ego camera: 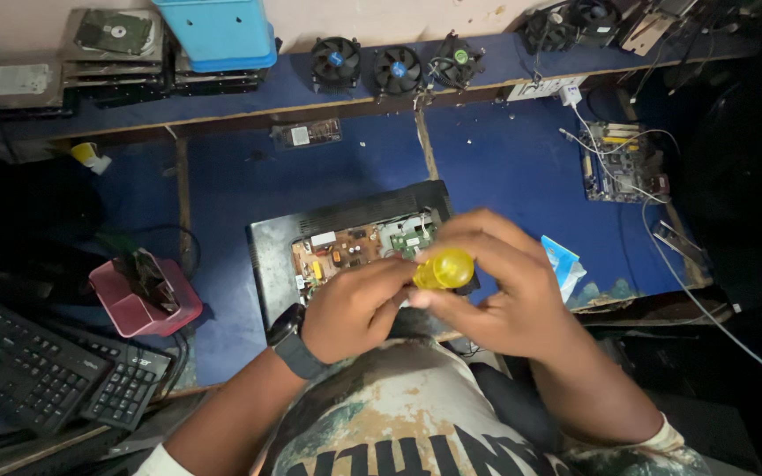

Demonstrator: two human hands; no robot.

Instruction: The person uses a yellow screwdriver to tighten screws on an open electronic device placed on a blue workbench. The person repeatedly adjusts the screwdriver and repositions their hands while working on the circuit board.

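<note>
A screwdriver with a translucent yellow handle [443, 268] is held close to my chest, over the near edge of an opened black device [266, 247] with exposed circuit boards [350, 251]. My left hand [354, 308], with a black watch on its wrist, pinches the lower part of the handle. My right hand [500, 286] wraps around the handle from the right side. The screwdriver's shaft and tip are hidden behind my fingers.
A blue-covered bench holds a pink tray [143, 300], two black keyboards [46, 370], a green circuit board with cables [615, 163] and a blue-white packet [564, 264]. The back shelf carries several cooling fans [397, 69], hard drives [112, 40] and a blue container [218, 31].
</note>
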